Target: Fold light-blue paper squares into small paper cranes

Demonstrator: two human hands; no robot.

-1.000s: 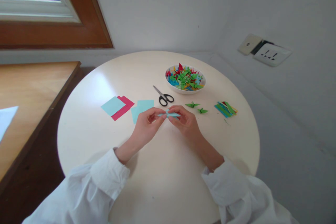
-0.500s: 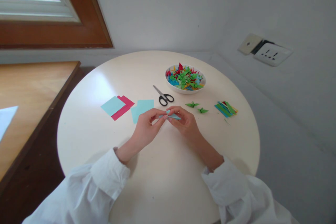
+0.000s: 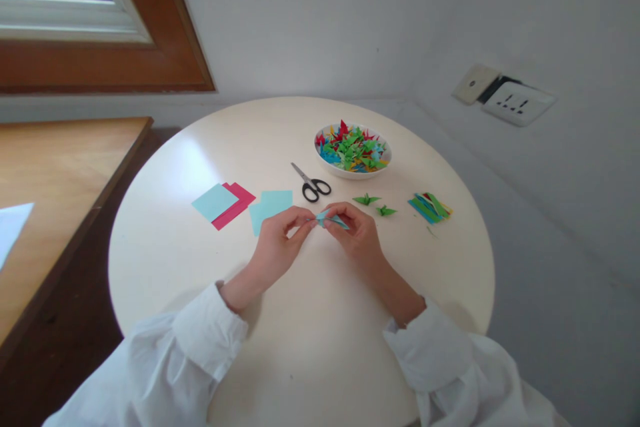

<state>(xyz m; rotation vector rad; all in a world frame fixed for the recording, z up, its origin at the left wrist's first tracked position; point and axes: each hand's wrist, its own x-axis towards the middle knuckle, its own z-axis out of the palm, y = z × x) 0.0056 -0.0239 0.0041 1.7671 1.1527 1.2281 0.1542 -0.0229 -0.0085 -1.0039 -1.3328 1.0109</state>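
Note:
My left hand [image 3: 278,245] and my right hand [image 3: 357,235] meet over the middle of the round cream table [image 3: 200,260], both pinching a small folded light blue paper piece [image 3: 330,218] between their fingertips. The piece is held just above the tabletop, partly hidden by my fingers. A light blue paper square [image 3: 269,207] lies flat just beyond my left hand. Two small green folded cranes [image 3: 367,199] [image 3: 385,211] lie to the right of my right hand.
Black scissors [image 3: 311,183] lie beyond my hands. A white bowl [image 3: 353,170] holds several coloured paper cranes. Blue and red sheets [image 3: 223,203] lie at the left, coloured paper strips [image 3: 430,207] at the right. A wooden desk [image 3: 55,180] stands left; a wall socket [image 3: 517,103] is at right.
The blue paper piece, spread wide between my hands a second ago, is now folded narrower and held closer between my fingertips. My hands have stayed in place.

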